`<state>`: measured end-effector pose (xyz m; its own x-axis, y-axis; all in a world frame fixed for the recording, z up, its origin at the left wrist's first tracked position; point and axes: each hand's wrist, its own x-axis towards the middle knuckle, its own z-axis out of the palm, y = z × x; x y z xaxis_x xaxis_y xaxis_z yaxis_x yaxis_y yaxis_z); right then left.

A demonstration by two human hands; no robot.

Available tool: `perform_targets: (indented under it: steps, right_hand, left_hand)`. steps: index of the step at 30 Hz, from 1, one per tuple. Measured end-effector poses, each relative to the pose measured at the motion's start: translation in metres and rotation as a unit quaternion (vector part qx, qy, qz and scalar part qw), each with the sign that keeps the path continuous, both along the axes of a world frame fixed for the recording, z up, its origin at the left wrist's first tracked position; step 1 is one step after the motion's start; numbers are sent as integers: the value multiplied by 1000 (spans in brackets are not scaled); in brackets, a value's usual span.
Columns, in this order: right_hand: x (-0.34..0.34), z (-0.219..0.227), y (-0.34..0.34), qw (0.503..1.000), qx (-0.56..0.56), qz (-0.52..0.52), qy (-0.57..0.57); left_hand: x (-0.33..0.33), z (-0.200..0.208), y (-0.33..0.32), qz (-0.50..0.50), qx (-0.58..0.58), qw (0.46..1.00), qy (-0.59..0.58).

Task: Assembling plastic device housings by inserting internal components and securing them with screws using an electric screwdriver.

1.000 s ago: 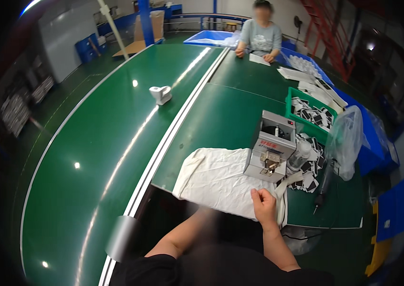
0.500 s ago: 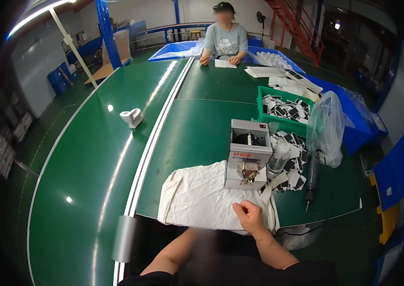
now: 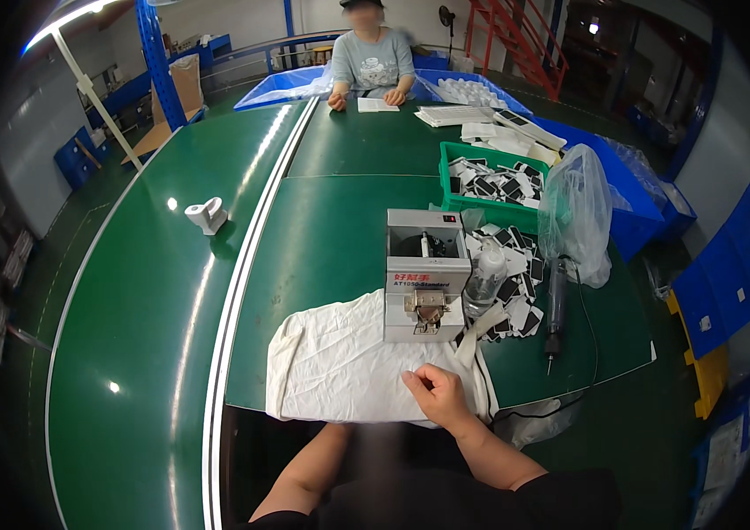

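My right hand rests with curled fingers on a white cloth spread at the near table edge. Whatever lies inside those fingers, if anything, is hidden. My left forearm reaches forward, and its hand is out of sight below the cloth's front edge. Just beyond my right hand, on the back of the cloth, stands a grey box-shaped screw feeder. A clear bottle is beside it. Farther right lies a dark electric screwdriver with a cable.
Small black-and-white parts are heaped beside the bottle, before a green bin of more. A clear plastic bag adjoins them. Left, a white device stands on a green surface beyond white rails. A co-worker sits opposite.
The whole scene has shifted left and slightly up in the picture. A blurred pale shape by the near end of the white rails is gone. My right hand keeps its curled pose.
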<state>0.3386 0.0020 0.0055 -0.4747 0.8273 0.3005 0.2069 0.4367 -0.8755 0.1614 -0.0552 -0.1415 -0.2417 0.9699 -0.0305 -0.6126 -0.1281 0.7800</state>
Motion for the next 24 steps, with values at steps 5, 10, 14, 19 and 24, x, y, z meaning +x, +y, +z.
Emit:
perform_targets:
  steps: [5, 10, 14, 19, 24]
  right_hand:
    - [-1, 1, 0, 1000, -3, 5, 0]
    - [0, 2, 1, 1000, -2, 6, 3]
    - [0, 3, 0, 1000, -9, 3, 7]
    - [0, 0, -1, 1000, -1, 12, 18]
    - [1, -2, 0, 1000, -13, 1, 3]
  left_hand:
    - [0, 0, 1, 7, 22, 1000, -13]
    - [2, 14, 0, 4, 19, 1000, 2]
    - [1, 12, -2, 4, 34, 999, -15]
    - [0, 12, -1, 3, 26, 1000, 4]
    - [2, 22, -1, -2, 21, 1000, -12]
